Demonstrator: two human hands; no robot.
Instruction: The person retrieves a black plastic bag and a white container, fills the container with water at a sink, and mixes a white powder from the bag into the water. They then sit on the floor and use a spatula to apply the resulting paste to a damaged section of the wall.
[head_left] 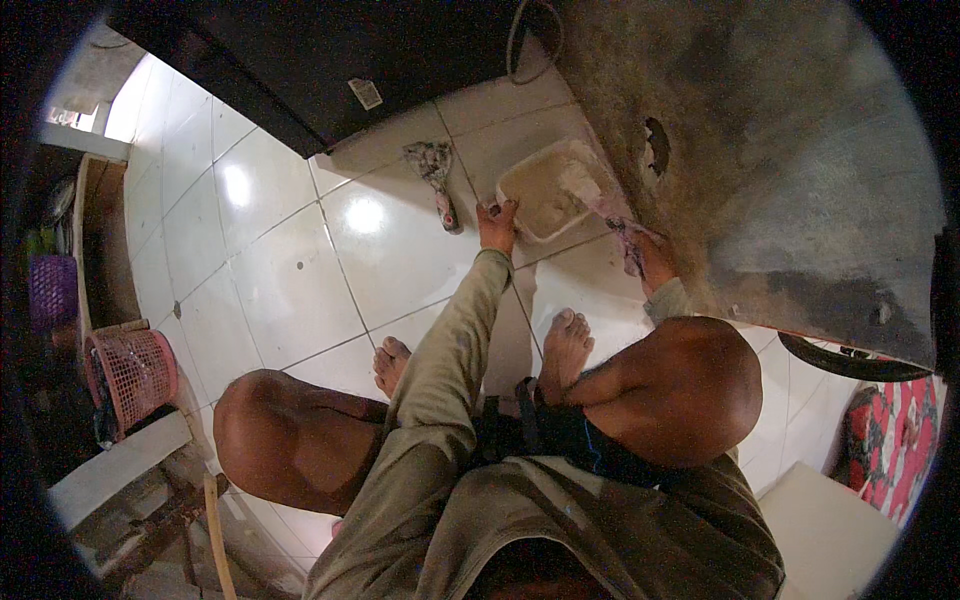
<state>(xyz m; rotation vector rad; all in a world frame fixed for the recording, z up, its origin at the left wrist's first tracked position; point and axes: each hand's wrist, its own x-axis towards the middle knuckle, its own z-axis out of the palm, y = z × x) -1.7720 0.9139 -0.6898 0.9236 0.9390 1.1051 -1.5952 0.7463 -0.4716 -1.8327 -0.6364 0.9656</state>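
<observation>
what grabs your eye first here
A squatting person's left hand grips the rim of a shallow beige plastic tub on the white tiled floor. The right hand holds a smeared tool by a grey rough wall; a stained putty knife lies left of the tub.

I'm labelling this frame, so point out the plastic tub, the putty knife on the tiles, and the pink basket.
plastic tub [548, 190], head view, inside its bottom.
putty knife [436, 170], head view, on its smeared blade.
pink basket [135, 372], head view, on its mesh side.
</observation>
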